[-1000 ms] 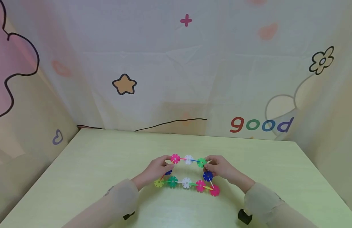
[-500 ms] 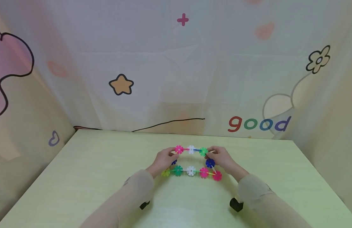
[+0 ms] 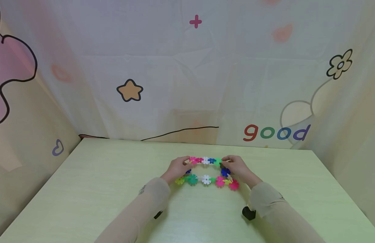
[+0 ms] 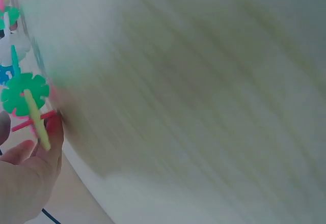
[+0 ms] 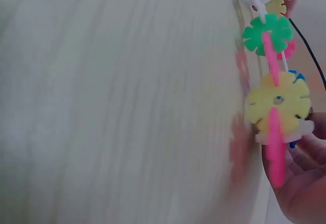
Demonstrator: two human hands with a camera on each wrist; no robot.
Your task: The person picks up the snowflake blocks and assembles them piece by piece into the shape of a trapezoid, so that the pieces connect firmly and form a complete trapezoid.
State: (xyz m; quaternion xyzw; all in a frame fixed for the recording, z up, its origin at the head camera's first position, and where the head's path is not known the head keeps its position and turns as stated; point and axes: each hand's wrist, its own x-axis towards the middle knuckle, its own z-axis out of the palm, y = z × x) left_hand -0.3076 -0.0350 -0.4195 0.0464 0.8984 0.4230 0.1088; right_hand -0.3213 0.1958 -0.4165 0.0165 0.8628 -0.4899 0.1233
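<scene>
In the head view, slotted snowflake discs of many colours are joined into a roughly rectangular ring (image 3: 206, 180). My left hand (image 3: 177, 168) grips its far left corner beside a pink disc (image 3: 193, 160). At the far right corner, my right hand (image 3: 238, 168) pinches the ring by a light green disc (image 3: 217, 161). A dark blue disc (image 3: 225, 172) sits just below those fingers. The left wrist view shows a green disc (image 4: 25, 94) close to the left fingers. In the right wrist view, a yellow disc (image 5: 278, 102) partly covers the right hand.
A pale wood-grain table (image 3: 114, 189) lies beneath the ring. Printed cloth (image 3: 163, 67) rises along its back and sides. Dark pieces (image 3: 249, 213) hang below both sleeves.
Both hands have carried the ring farther from me and slightly rightward. It has tilted, so its linking discs, thin and edge-on before, now show their notched outlines. Both grips are kept.
</scene>
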